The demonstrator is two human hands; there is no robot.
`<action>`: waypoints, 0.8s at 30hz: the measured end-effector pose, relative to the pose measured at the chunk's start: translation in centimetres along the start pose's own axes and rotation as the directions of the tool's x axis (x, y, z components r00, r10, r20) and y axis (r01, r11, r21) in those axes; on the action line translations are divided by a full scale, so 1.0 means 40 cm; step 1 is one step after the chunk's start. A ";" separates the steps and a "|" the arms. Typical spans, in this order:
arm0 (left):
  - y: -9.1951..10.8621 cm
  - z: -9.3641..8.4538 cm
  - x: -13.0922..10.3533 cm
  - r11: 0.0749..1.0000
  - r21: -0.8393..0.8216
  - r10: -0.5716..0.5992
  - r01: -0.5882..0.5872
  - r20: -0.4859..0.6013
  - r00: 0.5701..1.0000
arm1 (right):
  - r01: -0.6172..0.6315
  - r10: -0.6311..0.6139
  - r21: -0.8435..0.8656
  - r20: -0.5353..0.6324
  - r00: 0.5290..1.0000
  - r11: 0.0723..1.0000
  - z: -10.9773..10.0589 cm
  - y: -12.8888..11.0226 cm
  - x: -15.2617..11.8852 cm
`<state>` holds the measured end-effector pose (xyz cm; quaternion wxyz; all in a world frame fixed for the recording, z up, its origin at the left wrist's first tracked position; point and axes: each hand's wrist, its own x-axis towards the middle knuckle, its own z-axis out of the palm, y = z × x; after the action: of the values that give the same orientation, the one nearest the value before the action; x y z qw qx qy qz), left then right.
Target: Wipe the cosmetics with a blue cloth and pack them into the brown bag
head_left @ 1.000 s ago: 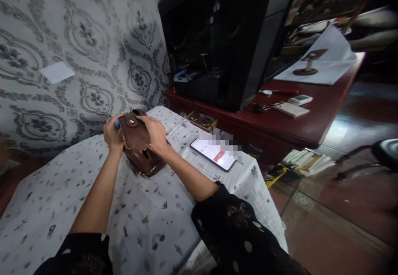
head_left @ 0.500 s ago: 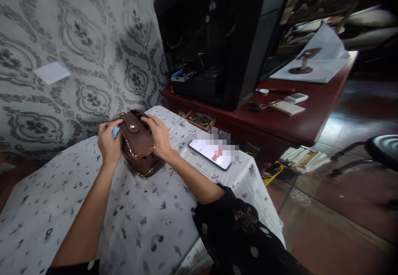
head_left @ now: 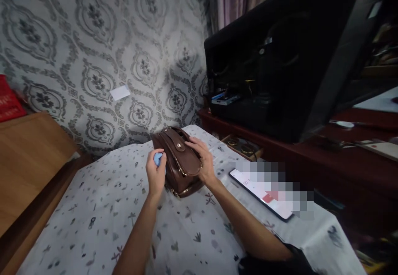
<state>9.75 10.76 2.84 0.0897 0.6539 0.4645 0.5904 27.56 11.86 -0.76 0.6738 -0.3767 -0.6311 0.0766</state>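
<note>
The left hand [head_left: 156, 171] pinches a blue item [head_left: 158, 159]. Right of it, the right hand [head_left: 202, 161], fingers spread, touches the brown bag [head_left: 183, 155].

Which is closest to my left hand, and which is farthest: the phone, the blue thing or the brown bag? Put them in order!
From your left hand, in the head view:
1. Blue thing: held in its fingers.
2. Brown bag: just to its right.
3. Phone: farther right, past the bag, on the patterned cloth.
</note>
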 end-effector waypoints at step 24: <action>0.035 -0.003 -0.031 0.724 0.443 0.455 -0.528 0.269 0.849 | -0.278 0.267 0.162 0.092 0.959 0.947 -0.041 -0.005 0.038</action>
<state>10.49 9.04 2.94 -0.2106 0.7938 0.4034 0.4034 29.25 11.92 0.70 0.6649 -0.3974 -0.5866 0.2364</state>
